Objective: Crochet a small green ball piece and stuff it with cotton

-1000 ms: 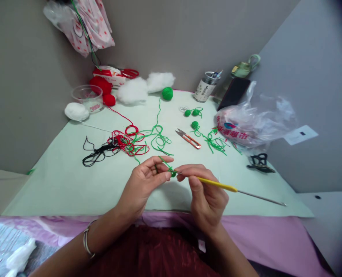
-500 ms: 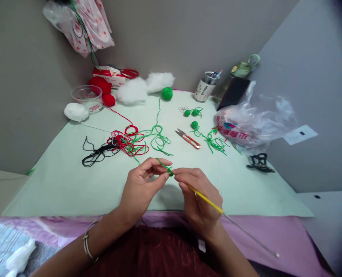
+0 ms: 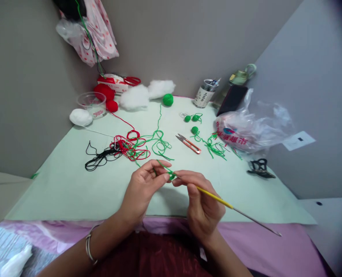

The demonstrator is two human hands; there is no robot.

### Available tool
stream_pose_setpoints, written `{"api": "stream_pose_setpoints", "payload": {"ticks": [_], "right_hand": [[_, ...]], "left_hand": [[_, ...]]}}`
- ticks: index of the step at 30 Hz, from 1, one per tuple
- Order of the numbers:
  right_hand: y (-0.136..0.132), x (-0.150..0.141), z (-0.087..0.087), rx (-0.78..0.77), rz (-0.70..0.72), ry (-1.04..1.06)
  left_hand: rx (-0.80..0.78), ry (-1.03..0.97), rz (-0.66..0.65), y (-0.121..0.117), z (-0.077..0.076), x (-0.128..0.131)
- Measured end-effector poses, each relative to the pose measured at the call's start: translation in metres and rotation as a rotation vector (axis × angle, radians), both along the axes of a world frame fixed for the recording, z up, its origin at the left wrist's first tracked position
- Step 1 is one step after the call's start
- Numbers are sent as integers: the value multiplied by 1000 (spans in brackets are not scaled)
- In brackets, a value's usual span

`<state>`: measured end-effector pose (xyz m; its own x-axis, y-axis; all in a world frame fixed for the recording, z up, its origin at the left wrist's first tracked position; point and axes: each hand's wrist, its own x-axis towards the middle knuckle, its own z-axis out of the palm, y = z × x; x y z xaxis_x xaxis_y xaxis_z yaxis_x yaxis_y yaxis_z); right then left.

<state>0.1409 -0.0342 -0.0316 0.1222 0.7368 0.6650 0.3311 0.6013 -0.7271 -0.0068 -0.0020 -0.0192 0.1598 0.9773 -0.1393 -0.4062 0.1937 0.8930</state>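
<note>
My left hand [image 3: 142, 188] pinches a small green crocheted piece [image 3: 171, 176] between thumb and fingers, with green yarn [image 3: 158, 139] running from it across the table to a green yarn ball [image 3: 167, 99]. My right hand [image 3: 201, 200] is closed on a crochet hook with a yellow handle [image 3: 217, 198]. Its tip meets the green piece, and its metal end [image 3: 257, 225] points down to the right. Both hands hover over the pale green table [image 3: 64, 184], near its front edge.
Red and black yarn tangle [image 3: 121, 148] lies left of centre. Orange thread snips [image 3: 189, 143], small green balls [image 3: 194, 130] and green scraps [image 3: 215, 146] lie beyond. A plastic bag [image 3: 246, 127], jar [image 3: 204, 92], phone [image 3: 232, 100], white stuffing [image 3: 144, 92], red yarn [image 3: 104, 92] and clear bowl [image 3: 91, 103] stand behind.
My right hand has swung the hook: its free end dropped low to the right half a second ago, and now it has risen partway. The view has tilted slightly.
</note>
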Motion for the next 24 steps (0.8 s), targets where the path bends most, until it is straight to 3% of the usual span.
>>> {"api": "stream_pose_setpoints", "payload": {"ticks": [5, 12, 24], "right_hand": [[-2, 0, -4, -15, 49, 105], [0, 2, 1, -19, 92, 31], [0, 6, 1, 13, -8, -46]], "left_hand": [[-30, -33, -36, 1, 5, -2], [-35, -55, -43, 1, 4, -2], [-10, -25, -62, 2, 4, -3]]}}
